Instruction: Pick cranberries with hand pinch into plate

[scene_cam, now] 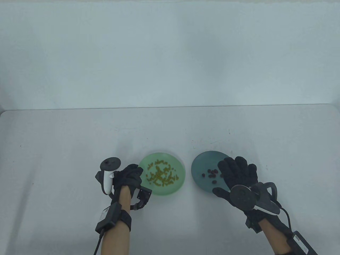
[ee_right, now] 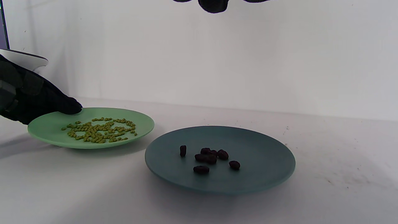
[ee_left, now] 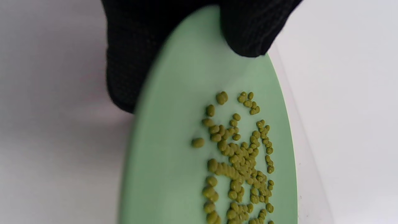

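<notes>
Lower centre, the left hand (scene_cam: pixel 127 178) grips the green plate (scene_cam: pixel 178 186) of green pellets (scene_cam: pixel 160 176); the spread, empty right hand (scene_cam: pixel 237 175) hovers over the teal plate (scene_cam: pixel 199 162) of cranberries (scene_cam: pixel 211 174).

Laboratory recording station: bare white worktop (scene_cam: pixel 66 148) against a plain white backdrop (scene_cam: pixel 170 53), with tracker-fitted sensor gloves (scene_cam: pixel 239 172) and wrist-mounted electronics (scene_cam: pixel 109 216).

Light is bright and even. Soft shadows lie on the counter (scene_cam: pixel 170 132). The left wrist view is slightly blurred.
</notes>
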Motion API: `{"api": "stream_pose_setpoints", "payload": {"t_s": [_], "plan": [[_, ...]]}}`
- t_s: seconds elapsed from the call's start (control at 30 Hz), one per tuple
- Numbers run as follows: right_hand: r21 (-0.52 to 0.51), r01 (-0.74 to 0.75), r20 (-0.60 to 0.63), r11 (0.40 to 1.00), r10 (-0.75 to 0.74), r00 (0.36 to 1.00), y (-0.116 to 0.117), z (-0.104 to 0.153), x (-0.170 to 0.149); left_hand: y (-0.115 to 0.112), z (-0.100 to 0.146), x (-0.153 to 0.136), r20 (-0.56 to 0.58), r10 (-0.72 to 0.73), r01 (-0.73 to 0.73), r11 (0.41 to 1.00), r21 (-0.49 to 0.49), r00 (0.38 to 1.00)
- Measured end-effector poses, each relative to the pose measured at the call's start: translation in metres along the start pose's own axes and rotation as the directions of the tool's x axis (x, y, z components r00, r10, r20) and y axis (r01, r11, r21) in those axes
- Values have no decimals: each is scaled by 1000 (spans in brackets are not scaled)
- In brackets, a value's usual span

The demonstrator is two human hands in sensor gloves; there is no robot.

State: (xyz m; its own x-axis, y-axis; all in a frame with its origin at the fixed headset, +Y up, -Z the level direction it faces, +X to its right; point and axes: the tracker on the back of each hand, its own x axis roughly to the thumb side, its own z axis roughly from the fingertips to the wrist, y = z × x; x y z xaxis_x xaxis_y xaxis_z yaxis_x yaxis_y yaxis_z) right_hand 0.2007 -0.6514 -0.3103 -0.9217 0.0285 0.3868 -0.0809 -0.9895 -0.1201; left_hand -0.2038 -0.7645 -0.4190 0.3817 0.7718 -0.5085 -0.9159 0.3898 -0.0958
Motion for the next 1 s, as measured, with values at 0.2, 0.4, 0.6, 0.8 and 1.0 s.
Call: {"api": "stream_pose_setpoints", "payload": {"t_s": [0.2,0.4,0.6,0.8,1.0], "plan": [[-3,1,0,1000,-1,1000,0,0,-1,-3,-3,2,0,-9,9,1000,-1,1000],[0,-1,2,1000,1,1000,0,1,0,-4,-4,3,4,-25,25,1000,10,1000],[-4,-4,3,1000,4,1000,0,1,0,-6,-3,15,26,-225,222,972,82,974],[-1,-9,4,1000,9,1000,1,1,0,-11,-5,33,1,-566,556,810,184,824],[1,-6,9,1000,6,1000,2,1,1,-20,-11,41,-7,-684,668,710,221,729]]}}
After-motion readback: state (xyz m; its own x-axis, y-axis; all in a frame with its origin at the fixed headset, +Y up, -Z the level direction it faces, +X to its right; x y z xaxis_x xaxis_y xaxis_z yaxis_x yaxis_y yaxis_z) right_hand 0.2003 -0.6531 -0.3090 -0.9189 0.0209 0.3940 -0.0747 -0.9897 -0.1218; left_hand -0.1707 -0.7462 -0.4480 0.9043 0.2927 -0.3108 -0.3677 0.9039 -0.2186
